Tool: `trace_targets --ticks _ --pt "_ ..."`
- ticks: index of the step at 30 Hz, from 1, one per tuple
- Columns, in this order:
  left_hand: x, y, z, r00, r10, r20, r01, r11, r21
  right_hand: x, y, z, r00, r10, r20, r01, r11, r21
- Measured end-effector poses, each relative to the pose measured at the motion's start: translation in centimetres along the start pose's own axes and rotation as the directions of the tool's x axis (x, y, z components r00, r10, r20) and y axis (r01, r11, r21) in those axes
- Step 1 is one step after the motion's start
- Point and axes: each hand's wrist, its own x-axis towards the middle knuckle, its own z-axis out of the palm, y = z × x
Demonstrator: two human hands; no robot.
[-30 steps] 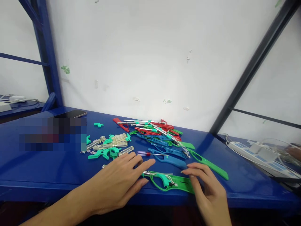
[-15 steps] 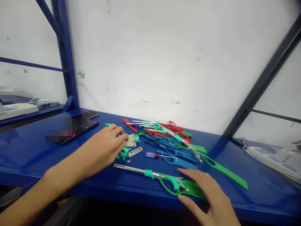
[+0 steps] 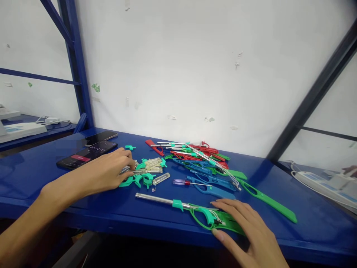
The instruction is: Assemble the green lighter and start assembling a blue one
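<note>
My left hand (image 3: 113, 172) reaches into a pile of clear plastic fuel tanks (image 3: 154, 163) and teal trigger pieces (image 3: 147, 180). Its fingers are closed around a clear tank (image 3: 125, 169), mostly hidden by them. Near the front edge lies an opened green gas lighter (image 3: 234, 221), its metal tube (image 3: 156, 199) pointing left, with a teal collar, teal trigger and white wires showing. My right hand (image 3: 251, 232) holds its handle end, thumb at the near edge and fingers along the far edge. A screwdriver (image 3: 181, 182) with a clear purple and red handle lies behind the lighter.
Red, blue and green lighter shells (image 3: 203, 163) with metal tubes are heaped toward the wall. A green shell (image 3: 273, 203) lies at the right. Two phones (image 3: 92, 152) rest at the left. Blue posts (image 3: 76, 63) stand beside the blue table (image 3: 92, 214).
My left hand has moved left and slightly down across the pile, and its fingers have closed on a clear tank. My right hand stays on the green lighter.
</note>
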Motion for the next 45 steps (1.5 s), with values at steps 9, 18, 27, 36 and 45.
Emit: trace_targets --ticks 9,18,27,36,45 --pt "0.7 1.7 -1.8 0.997 -0.067 0.031 0.067 0.998 0.017 -0.4 0.2 -0.4 0.996 0.061 0.062 -0.062 0.998 0.001" --pt "-0.4 12.6 -0.2 0.963 0.199 -0.182 -0.245 0.928 -0.280 0.7 -0.5 -2.0 0.992 -0.086 -0.096 0.097 0.988 0.120" --pt "-0.1 13.0 1.0 0.967 0.118 -0.226 -0.197 0.907 -0.371 2.7 -4.4 0.9 0.958 -0.209 -0.197 0.247 0.950 0.189" --pt "0.0 4.7 1.2 0.968 0.059 0.246 -0.003 0.975 -0.222 0.1 0.1 1.2 0.846 0.395 -0.358 -0.303 0.909 0.286" --pt "0.6 5.6 1.4 0.961 0.016 0.275 0.047 0.974 -0.222 -0.3 0.5 1.3 0.820 0.500 -0.277 -0.394 0.845 0.361"
